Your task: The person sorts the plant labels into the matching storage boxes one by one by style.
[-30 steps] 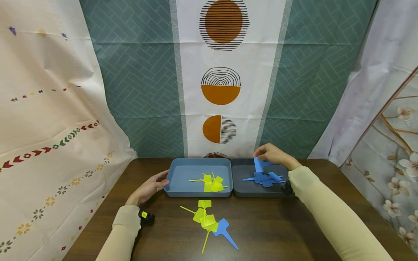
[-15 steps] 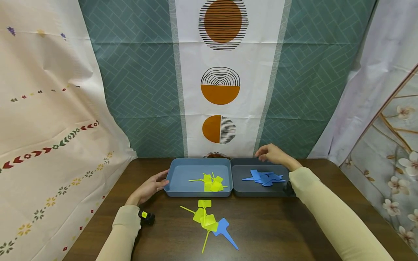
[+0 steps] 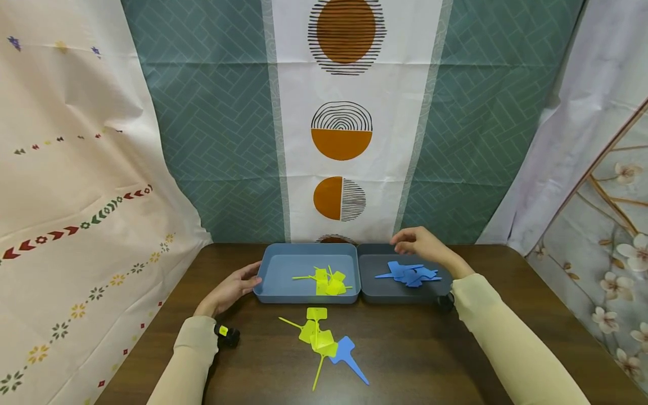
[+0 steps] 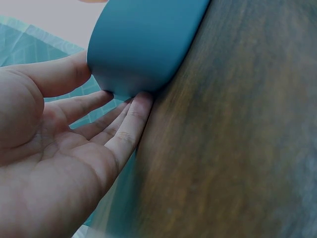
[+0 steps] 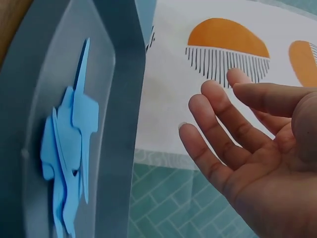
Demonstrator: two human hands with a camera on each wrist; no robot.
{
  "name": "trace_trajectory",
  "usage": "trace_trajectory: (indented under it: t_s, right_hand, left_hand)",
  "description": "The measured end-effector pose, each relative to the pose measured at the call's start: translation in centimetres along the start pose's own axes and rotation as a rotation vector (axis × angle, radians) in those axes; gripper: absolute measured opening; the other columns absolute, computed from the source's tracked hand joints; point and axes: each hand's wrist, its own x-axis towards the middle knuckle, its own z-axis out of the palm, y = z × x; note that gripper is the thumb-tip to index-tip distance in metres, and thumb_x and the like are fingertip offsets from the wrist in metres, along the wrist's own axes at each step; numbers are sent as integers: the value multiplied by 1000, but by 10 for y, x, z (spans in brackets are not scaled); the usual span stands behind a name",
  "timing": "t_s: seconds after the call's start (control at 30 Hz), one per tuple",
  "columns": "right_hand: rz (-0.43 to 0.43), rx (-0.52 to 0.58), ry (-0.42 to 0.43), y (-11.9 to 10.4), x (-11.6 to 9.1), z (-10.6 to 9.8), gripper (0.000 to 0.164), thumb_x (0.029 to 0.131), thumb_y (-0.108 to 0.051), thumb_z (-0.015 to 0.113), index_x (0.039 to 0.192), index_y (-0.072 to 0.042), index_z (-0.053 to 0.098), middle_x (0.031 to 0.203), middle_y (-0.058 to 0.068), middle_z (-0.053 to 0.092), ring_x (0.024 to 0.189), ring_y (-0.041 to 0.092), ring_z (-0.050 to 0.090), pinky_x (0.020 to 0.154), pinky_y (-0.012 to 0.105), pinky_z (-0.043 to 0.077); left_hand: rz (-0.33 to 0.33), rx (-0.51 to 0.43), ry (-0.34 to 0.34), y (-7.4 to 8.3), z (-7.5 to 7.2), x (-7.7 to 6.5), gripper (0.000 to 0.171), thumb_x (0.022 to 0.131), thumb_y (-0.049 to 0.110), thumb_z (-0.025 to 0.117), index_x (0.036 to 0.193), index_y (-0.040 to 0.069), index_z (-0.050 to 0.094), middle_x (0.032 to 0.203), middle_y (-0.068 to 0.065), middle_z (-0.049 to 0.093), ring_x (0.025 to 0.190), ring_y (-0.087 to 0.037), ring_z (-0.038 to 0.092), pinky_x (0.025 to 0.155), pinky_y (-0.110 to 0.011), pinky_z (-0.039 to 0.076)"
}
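My left hand (image 3: 232,289) touches the left end of the light blue tray (image 3: 304,298), its fairly straight fingertips against the outer wall in the left wrist view. In that tray's right part lie several yellow plant labels (image 3: 331,283). My right hand (image 3: 422,246) hovers above the back of the dark grey tray (image 3: 372,289), holding nothing, fingers loosely bent in the right wrist view. Under it, several blue plant labels (image 3: 411,274) lie overlapped in the dark tray. On the table in front, several yellow plant labels (image 3: 316,337) overlap, with one blue plant label (image 3: 345,351) beside them.
Both trays stand side by side near the back edge of the brown wooden table (image 3: 415,360). A patterned curtain (image 3: 341,197) hangs right behind them. More cloth hangs at the left and right sides. Each wrist wears a small black camera (image 3: 230,337).
My right hand has let go of a blue plant label, which dropped onto the others in the dark tray. The hand has stayed above it, shifting slightly. My left hand has kept its place.
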Motion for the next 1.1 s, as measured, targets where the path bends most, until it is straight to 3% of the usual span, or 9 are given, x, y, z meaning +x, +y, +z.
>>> trace_trajectory:
  t_s: [0.1, 0.33, 0.5, 0.57, 0.77, 0.97, 1.1]
  right_hand:
    - [-2, 31, 12, -2, -5, 4, 23, 108, -7, 54, 122, 2, 69, 104, 11, 72, 99, 24, 69, 91, 45, 58]
    - [-25, 120, 10, -7, -14, 15, 23, 108, -10, 57, 123, 1, 69, 107, 14, 72, 100, 26, 68, 95, 52, 58]
    - [-40, 147, 3, -9, -21, 34, 22, 107, -13, 59, 122, -1, 70, 109, 20, 71, 97, 30, 67, 88, 45, 59]
    - [-52, 149, -18, -11, -23, 43, 21, 107, -13, 59, 121, -2, 71, 109, 22, 70, 98, 34, 67, 85, 43, 58]
    - [-83, 158, -86, -23, -23, 64, 22, 107, -13, 59, 120, 1, 70, 111, 26, 70, 103, 44, 65, 87, 52, 56]
    - [-121, 156, -161, -33, -20, 80, 21, 107, -12, 59, 119, -1, 71, 108, 23, 70, 97, 36, 66, 82, 41, 58]
    - [-162, 161, -255, -39, -18, 97, 18, 106, -11, 59, 117, -3, 72, 105, 23, 70, 92, 37, 65, 78, 40, 60]
  left_hand:
    - [-3, 6, 0, 1, 0, 0, 66, 111, 10, 45, 165, -2, 8, 169, -30, 10, 154, -49, 18, 123, -62, 18]
    - [-4, 6, 5, 2, -1, 0, 68, 111, 10, 47, 165, -3, 9, 168, -31, 10, 154, -49, 18, 123, -62, 18]
    - [-6, 0, 8, 1, -2, 1, 68, 111, 11, 48, 165, -3, 9, 169, -31, 10, 154, -49, 18, 124, -62, 18]
    - [-9, 2, 10, 1, -2, 1, 68, 111, 12, 48, 165, -2, 9, 169, -30, 10, 154, -48, 19, 124, -62, 19]
    - [-9, 7, 5, 0, -1, 1, 67, 111, 11, 47, 165, -2, 9, 169, -30, 10, 153, -49, 19, 123, -62, 19]
    - [-2, 17, -9, -1, 0, 2, 68, 112, 11, 46, 165, -3, 7, 168, -32, 10, 153, -49, 18, 123, -62, 19]
    - [-8, 6, 2, 0, 0, 2, 68, 111, 11, 47, 165, -2, 9, 169, -30, 10, 153, -49, 19, 123, -62, 19]
